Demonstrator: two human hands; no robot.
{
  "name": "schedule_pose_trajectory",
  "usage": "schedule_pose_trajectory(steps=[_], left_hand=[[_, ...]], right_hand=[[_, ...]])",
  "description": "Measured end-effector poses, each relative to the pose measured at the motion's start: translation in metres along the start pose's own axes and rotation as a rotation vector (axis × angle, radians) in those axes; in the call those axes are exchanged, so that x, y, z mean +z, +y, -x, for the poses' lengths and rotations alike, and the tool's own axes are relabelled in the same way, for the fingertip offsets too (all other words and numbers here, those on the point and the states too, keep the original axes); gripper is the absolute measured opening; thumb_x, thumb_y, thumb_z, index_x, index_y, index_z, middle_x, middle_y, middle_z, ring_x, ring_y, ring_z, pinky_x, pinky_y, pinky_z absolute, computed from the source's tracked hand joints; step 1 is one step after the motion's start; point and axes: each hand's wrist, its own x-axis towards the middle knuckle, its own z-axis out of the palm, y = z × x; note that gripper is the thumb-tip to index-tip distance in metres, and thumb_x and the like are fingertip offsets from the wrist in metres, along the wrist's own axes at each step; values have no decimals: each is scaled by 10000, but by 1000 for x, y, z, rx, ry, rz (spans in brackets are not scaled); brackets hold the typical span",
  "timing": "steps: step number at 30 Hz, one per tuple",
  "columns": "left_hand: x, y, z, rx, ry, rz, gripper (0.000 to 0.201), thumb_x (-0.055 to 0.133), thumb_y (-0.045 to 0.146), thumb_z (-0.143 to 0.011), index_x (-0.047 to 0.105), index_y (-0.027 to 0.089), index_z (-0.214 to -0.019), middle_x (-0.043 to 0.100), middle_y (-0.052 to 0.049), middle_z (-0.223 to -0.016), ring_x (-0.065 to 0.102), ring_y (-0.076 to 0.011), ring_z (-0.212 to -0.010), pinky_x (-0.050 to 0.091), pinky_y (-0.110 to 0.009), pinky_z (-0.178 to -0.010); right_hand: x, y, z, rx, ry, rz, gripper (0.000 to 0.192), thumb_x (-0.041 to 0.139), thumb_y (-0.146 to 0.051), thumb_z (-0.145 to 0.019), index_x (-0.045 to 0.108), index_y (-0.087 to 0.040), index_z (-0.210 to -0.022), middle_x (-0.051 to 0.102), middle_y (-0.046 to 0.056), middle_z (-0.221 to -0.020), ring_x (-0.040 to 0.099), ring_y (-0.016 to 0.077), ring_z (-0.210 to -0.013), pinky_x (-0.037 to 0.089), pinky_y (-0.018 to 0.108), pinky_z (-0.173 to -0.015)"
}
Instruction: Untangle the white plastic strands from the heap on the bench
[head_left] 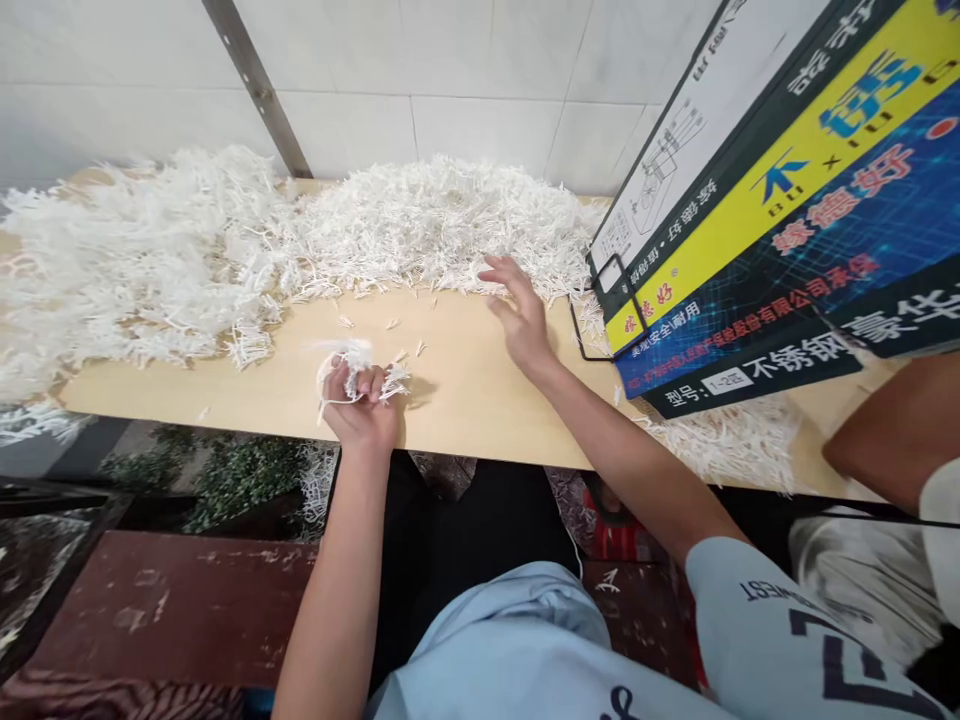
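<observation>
My left hand (361, 405) is closed around a bunch of thin white pieces (395, 382), just above the near edge of the tabletop. Short ends stick out on its right side, and a longer white strand loops out on the left. My right hand (523, 320) is apart from it, with its fingers spread at the front edge of a heap of short white pieces (457, 215). Nothing shows in the right hand's grasp. To the left lies a looser heap of longer white strands (172, 250). What the pieces are made of, I cannot tell.
A large printed carton (750, 200) stands on the right of the wooden tabletop (457, 400), with a black wire frame (576, 325) at its corner. Another person's arm (892, 430) is at the far right. A tiled wall (480, 120) closes off the back.
</observation>
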Motion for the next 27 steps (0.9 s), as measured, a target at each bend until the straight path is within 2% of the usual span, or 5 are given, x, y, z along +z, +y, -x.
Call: schedule_pose_trajectory(steps=[6, 14, 19, 24, 27], left_hand=[[20, -13, 7, -20, -59, -237, 276, 720, 373, -796, 675, 196, -1002, 484, 45, -619, 431, -103, -487, 364, -232, -489], [19, -15, 19, 72, -245, -642, 440, 816, 299, -783, 702, 237, -1204, 656, -47, -1094, 642, -133, -758, 507, -226, -639], [21, -14, 19, 132, -346, -768, 605, 798, 277, -798, 593, 264, -1367, 632, -100, -1279, 666, -165, -896, 537, -254, -747], [18, -20, 15, 134, -257, -760, 716, 845, 337, -781, 526, 269, -1419, 638, -105, -1285, 650, -173, -968, 529, -267, -801], [17, -22, 15, 85, -224, -779, 485, 819, 403, -814, 659, 206, -1227, 700, -67, -1077, 656, -187, -951, 519, -271, -815]], right_hand=[[23, -10, 29, 238, -503, -122, 318, 598, -461, -986, 702, -215, -1159, 763, 44, -888, 701, 188, -713, 519, 261, -561], [25, -3, 34, 306, -453, -206, 648, 404, -757, -991, 717, -192, -1033, 710, 30, -755, 609, 139, -573, 442, 230, -485], [23, -3, 28, 328, -484, -277, 344, 814, -470, -836, 747, -176, -1003, 731, 28, -845, 663, 154, -700, 517, 242, -595], [19, -6, 27, 213, -247, -359, 164, 802, -314, -810, 739, -197, -907, 718, 15, -852, 689, 176, -807, 548, 275, -711], [13, -6, 25, 196, -151, -469, 157, 785, -261, -764, 708, -212, -892, 717, 7, -833, 702, 185, -811, 557, 283, -712]])
